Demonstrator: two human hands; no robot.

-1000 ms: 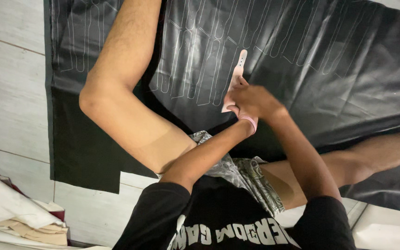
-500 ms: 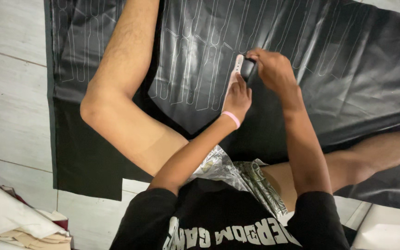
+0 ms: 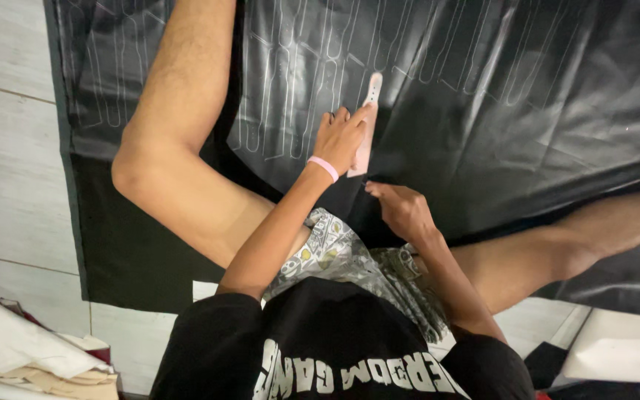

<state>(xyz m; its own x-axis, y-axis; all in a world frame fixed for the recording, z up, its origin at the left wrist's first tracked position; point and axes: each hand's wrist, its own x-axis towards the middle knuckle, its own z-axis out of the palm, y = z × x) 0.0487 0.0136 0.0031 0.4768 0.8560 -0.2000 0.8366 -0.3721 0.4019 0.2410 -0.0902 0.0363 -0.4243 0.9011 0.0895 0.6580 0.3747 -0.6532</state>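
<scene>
While the left hand (image 3: 338,137) lies over the lower half of the pink strip (image 3: 370,96), its fingers are stretched out side by side and pressed flat, pinning the strip to the black sheet (image 3: 520,111) that is spread on the floor between the legs. The strip lies lengthwise away from the body, its rounded far end clear of the fingers, just beside the rows of white outlines (image 3: 283,96) already drawn on the sheet. The right hand (image 3: 403,211) sits just below the strip's near end, fingertips drawn together in a pinch close to the sheet. Whether they grip a pen or only the sheet's edge cannot be told from this view. Judging by this, the work goes well if the pressing hand bears straight down rather than sideways, since the sheet looks slick and creased and the strip could skid or rock on a fold. The weight seems best spread along the strip, with the fingertips back from its edges so that they stay free. The sheet should lie flat under it, and the bent left leg (image 3: 164,148) resting on the sheet helps to hold it. A pink wristband (image 3: 323,168) sits on the left wrist, clear of the strip
</scene>
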